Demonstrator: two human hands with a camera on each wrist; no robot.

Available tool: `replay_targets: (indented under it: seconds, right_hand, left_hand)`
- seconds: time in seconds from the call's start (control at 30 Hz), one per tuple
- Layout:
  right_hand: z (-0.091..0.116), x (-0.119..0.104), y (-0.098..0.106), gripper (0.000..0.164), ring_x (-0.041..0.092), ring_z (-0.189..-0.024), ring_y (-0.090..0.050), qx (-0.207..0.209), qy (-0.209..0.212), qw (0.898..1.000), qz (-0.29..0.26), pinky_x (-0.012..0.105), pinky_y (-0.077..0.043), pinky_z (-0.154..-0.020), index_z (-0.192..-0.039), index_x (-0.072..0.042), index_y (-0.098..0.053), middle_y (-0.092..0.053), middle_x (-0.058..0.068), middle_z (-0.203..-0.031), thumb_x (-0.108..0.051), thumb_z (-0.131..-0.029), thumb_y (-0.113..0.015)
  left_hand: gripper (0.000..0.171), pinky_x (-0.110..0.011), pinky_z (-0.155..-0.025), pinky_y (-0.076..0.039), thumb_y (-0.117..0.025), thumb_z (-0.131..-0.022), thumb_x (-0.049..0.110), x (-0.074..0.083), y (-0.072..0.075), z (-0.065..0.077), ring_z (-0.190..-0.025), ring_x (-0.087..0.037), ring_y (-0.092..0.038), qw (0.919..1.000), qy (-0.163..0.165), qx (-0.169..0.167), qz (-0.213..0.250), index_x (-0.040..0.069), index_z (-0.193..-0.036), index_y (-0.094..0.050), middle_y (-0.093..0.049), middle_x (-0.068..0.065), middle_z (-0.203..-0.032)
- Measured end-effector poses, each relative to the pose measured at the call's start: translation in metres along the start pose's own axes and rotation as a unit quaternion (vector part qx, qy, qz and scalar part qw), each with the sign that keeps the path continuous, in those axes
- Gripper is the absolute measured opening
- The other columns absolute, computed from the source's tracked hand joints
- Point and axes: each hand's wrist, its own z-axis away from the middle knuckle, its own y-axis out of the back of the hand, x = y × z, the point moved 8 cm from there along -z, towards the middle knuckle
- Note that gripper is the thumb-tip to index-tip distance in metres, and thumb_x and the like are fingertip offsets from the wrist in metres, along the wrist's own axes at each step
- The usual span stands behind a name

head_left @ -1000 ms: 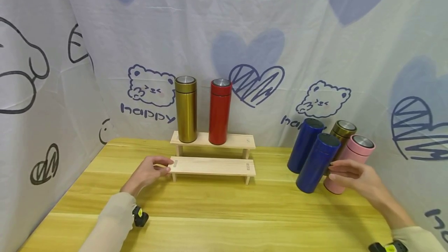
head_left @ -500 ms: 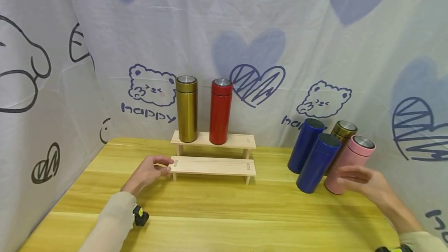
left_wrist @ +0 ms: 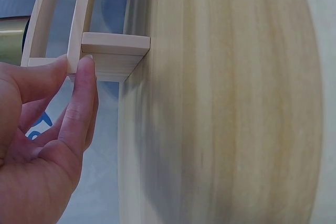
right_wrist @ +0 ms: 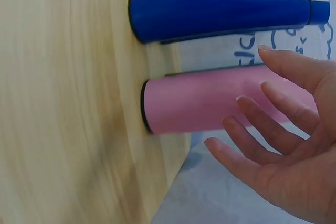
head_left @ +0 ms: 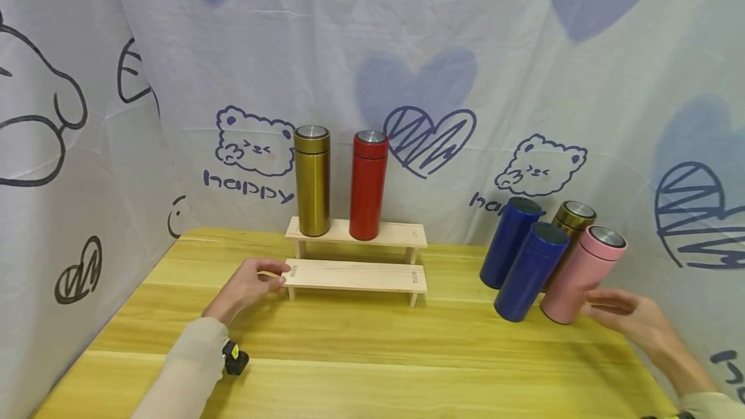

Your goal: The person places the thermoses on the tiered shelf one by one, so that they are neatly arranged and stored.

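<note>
The left hand (head_left: pixel 249 284) pinches the left end of the lower wooden shelf (head_left: pixel 357 277): the board edge is between the thumb and the fingertips, which have only a narrow opening. The right hand (head_left: pixel 631 317) is near the pink bottle (head_left: pixel 584 280), at its right side; its fingers are spread and slightly bent, and they hold nothing. Whether a fingertip touches the pink bottle, I cannot tell. This bottle stands on the right part of the table (head_left: pixel 361 361). Just beside it, on the left, is the front blue bottle (head_left: pixel 531 273), and behind these are the rear blue bottle (head_left: pixel 506 247) and a brownish gold bottle (head_left: pixel 576 214), which is mostly hidden. On the upper wooden shelf (head_left: pixel 398 233), behind the lower one, a gold bottle (head_left: pixel 313 193) and a red bottle (head_left: pixel 367 193) stand upright, apart from each other.
</note>
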Motion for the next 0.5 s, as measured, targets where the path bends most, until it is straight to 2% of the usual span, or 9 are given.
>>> replay_targets:
  seconds: [0.17,0.3,0.4,0.5]
  right_hand:
    - [-0.002,0.015,0.005,0.061,-0.017,-0.086,-0.058,0.005,-0.025,1.000,0.017,0.015,-0.051,-0.076,-0.133,0.011,-0.058,-0.069,-0.030,-0.099,-0.034,-0.096,-0.074]
    - [-0.004,0.025,0.007,0.063,-0.017,-0.084,-0.058,0.008,-0.034,0.999,0.020,0.016,-0.052,-0.074,-0.134,0.014,-0.057,-0.072,-0.024,-0.098,-0.032,-0.095,-0.076]
    - [-0.004,0.032,0.006,0.067,-0.017,-0.084,-0.058,0.006,-0.040,0.999,0.020,0.017,-0.054,-0.074,-0.137,0.015,-0.054,-0.078,-0.007,-0.107,-0.033,-0.095,-0.075]
    - [-0.007,0.038,0.004,0.073,-0.018,-0.083,-0.056,0.002,-0.051,0.998,0.022,0.020,-0.055,-0.074,-0.140,0.016,-0.048,-0.076,0.014,-0.118,-0.036,-0.096,-0.074]
  left_hand:
    - [0.031,-0.039,-0.085,-0.060,-0.068,-0.095,-0.002,0.000,-0.001,-0.001,-0.097,-0.025,-0.074,1.0000,-0.001,0.000,-0.001,-0.004,-0.125,-0.069,-0.066,-0.028,-0.128]
    - [0.031,-0.040,-0.086,-0.061,-0.067,-0.095,-0.003,0.000,-0.001,-0.001,-0.097,-0.025,-0.074,1.0000,-0.005,-0.001,0.002,-0.005,-0.125,-0.068,-0.066,-0.029,-0.127]
    - [0.031,-0.039,-0.085,-0.061,-0.067,-0.095,-0.003,0.000,-0.001,-0.001,-0.096,-0.024,-0.074,1.0000,-0.006,-0.001,0.003,-0.005,-0.125,-0.068,-0.066,-0.029,-0.127]
    - [0.030,-0.039,-0.085,-0.061,-0.067,-0.095,-0.003,0.000,-0.001,-0.001,-0.096,-0.024,-0.074,1.0000,-0.008,-0.001,0.004,-0.005,-0.125,-0.068,-0.066,-0.029,-0.127]
